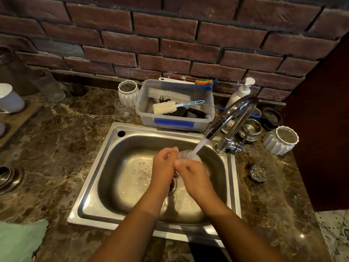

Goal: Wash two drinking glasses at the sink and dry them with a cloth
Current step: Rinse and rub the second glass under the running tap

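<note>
Glass [187, 155]: over the middle of the sink [105, 186], under water from the tap [226, 114].
Left hand [164, 163]: fingers curled on the glass.
Right hand [192, 174]: wrapped round the glass.
Other glass [258, 172]: on the counter, by the sink's right edge.

Home kitchen, wash-up corner. Stainless sink [87, 195] set in a brown marble-look countertop [56, 148], chrome gooseneck tap [226, 113] running. Brick wall [170, 35] behind as backsplash. Clear plastic tub [147, 118] behind the sink holds a scrub brush [168, 95] and a sponge bottle brush [164, 108]. Pump soap bottle [238, 93] beside the tap, steel bowls [250, 129] stacked near it, wire scourer [258, 173] on the counter at right, white ribbed cups [281, 142], green cloth [18, 241] bottom left.
</note>
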Demonstrator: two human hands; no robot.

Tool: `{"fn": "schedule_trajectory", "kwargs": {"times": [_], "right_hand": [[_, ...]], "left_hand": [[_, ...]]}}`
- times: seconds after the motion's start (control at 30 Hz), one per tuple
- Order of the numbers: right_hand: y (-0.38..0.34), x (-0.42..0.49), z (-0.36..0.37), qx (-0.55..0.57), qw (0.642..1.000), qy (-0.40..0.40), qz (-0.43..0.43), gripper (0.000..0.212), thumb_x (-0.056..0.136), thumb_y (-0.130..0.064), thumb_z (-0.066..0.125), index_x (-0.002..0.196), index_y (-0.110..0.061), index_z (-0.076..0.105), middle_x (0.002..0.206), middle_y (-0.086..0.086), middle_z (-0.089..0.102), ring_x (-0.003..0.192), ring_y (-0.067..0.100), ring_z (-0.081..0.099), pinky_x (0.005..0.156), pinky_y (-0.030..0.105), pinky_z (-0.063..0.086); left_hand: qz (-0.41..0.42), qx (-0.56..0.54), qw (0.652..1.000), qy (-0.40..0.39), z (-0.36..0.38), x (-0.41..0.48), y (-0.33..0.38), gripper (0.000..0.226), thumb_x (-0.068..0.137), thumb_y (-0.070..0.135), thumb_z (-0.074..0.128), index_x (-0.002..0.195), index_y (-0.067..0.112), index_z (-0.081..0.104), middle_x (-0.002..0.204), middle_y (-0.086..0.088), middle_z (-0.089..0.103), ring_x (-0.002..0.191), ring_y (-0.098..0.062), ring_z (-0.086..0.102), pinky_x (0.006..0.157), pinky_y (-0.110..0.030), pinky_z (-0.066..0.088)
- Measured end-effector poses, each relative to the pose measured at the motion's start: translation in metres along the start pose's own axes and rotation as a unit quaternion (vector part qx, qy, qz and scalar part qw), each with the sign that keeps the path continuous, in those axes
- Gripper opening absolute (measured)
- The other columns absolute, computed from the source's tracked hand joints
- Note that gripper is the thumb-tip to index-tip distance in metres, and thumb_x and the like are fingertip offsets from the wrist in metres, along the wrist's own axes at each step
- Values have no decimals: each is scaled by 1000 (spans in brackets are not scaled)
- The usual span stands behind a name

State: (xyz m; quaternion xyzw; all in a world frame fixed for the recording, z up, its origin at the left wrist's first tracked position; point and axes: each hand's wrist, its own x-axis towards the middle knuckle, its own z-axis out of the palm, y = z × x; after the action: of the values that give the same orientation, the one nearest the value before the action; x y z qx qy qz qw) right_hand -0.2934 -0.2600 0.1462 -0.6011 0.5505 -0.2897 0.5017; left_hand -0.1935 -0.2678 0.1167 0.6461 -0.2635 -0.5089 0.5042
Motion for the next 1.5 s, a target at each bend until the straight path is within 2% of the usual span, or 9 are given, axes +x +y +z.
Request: {"fn": "schedule_trajectory", "kwargs": {"times": [0.13, 0.3, 0.43, 0.77, 0.9, 1.07, 1.2, 1.4, 1.5], "right_hand": [[-8, 5, 3, 177, 973, 23, 145, 27, 99, -28, 53, 97, -11, 74, 93, 7, 76, 90, 18, 72, 85, 36, 58], [13, 2, -11, -105, 990, -50, -82, 27, 101, -27, 48, 98, -20, 74, 96, -4, 76, 92, 10, 70, 86, 39, 56], [19, 3, -21, -360, 890, -112, -255, 28, 98, -41, 48, 110, -30, 70, 113, -5, 72, 111, 17, 62, 102, 40, 45], [6, 9, -3, -38, 997, 44, -45, 31, 97, -32, 54, 83, -12, 74, 74, 4, 72, 69, 13, 68, 63, 31, 55], [-3, 9, 12, 84, 991, 78, 72, 23, 98, -21, 54, 96, -5, 71, 87, 12, 72, 85, 21, 70, 77, 33, 59], [15, 4, 4, -116, 989, -7, -95, 31, 99, -31, 50, 86, -20, 75, 82, -3, 76, 79, 8, 70, 79, 37, 57], [22, 5, -7, -335, 909, -106, -226, 25, 100, -33, 51, 99, -25, 75, 100, -4, 77, 100, 13, 67, 116, 38, 29], [18, -5, 7, -68, 995, 55, -54, 37, 100, -39, 49, 83, -19, 76, 77, -3, 75, 74, 10, 70, 76, 33, 57], [6, 0, 13, 161, 964, 120, 172, 34, 101, -36, 51, 91, -14, 74, 84, 6, 75, 80, 18, 72, 76, 34, 58]], "left_hand": [[112, 46, 993, -4, -1, -6, -9, 22, 101, 38, 57, 96, 20, 68, 90, -4, 72, 81, -15, 72, 66, -26, 61], [-175, 37, 981, -73, -8, 10, 18, 32, 97, 47, 60, 104, 18, 70, 97, -10, 75, 85, -24, 68, 71, -34, 53], [-303, -30, 943, -133, -19, 13, 26, 38, 89, 40, 71, 108, 7, 73, 84, -11, 72, 70, -20, 64, 58, -29, 53], [-35, -70, 997, 0, 4, -2, 6, 23, 102, 26, 50, 92, 12, 65, 84, -16, 65, 78, -27, 62, 62, -33, 51], [81, 24, 996, 27, -1, 0, 0, 22, 101, 15, 51, 88, 17, 69, 87, -10, 71, 84, -22, 69, 67, -29, 58], [-200, -8, 978, -50, -12, 8, 19, 22, 99, 33, 58, 101, 15, 70, 91, -10, 74, 87, -24, 68, 68, -34, 54], [-332, -72, 932, -127, -24, 9, 21, 25, 90, 31, 70, 98, 8, 71, 74, -9, 69, 64, -18, 62, 55, -26, 52], [-150, -56, 987, 29, 5, 0, 2, 21, 98, 19, 53, 83, 10, 65, 75, -12, 63, 63, -23, 57, 53, -28, 45], [44, 96, 992, 68, 6, -6, -11, 27, 101, 19, 52, 82, 10, 68, 80, -9, 68, 72, -23, 65, 60, -24, 50]]}}
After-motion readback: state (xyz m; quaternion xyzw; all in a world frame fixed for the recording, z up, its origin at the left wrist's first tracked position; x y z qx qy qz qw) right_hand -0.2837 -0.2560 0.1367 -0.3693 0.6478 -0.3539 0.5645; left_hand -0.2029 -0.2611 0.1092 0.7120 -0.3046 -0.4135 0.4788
